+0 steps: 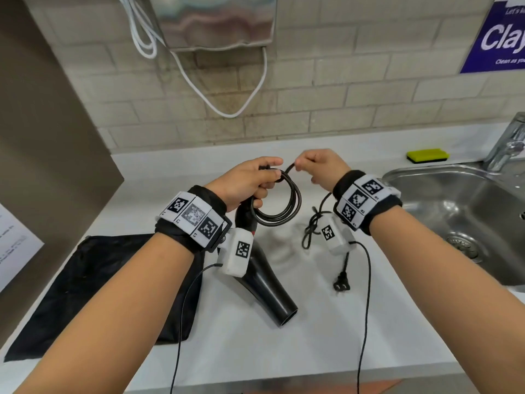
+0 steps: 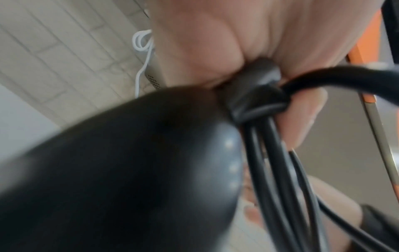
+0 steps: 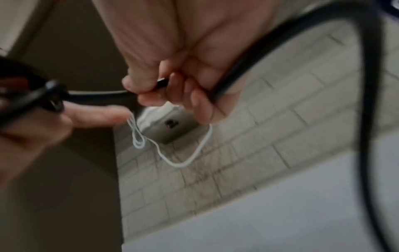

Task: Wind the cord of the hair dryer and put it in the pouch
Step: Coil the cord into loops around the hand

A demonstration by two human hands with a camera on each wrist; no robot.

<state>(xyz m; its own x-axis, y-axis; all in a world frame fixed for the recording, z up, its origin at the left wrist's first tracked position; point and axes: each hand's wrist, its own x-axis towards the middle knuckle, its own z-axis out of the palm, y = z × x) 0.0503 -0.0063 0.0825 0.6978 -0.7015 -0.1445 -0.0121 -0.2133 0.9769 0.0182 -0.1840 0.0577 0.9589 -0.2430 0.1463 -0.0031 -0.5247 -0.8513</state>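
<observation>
A black hair dryer (image 1: 265, 285) hangs nozzle-down over the white counter (image 1: 312, 336); its rounded body (image 2: 121, 170) fills the left wrist view. My left hand (image 1: 250, 184) grips the handle top together with several wound loops of black cord (image 1: 281, 203), which also hang past my fingers (image 2: 270, 170). My right hand (image 1: 318, 169) pinches the cord (image 3: 97, 93) just right of the coil. The loose remainder trails down to the plug (image 1: 341, 285) on the counter. The black pouch (image 1: 93, 288) lies flat at the left, under my left forearm.
A steel sink (image 1: 468, 211) with a tap (image 1: 508, 143) sits at the right, and a yellow sponge (image 1: 427, 155) lies behind it. A wall-mounted metal unit (image 1: 216, 21) trails white cables (image 1: 227, 89) above the counter. A paper sheet (image 1: 14, 245) lies far left.
</observation>
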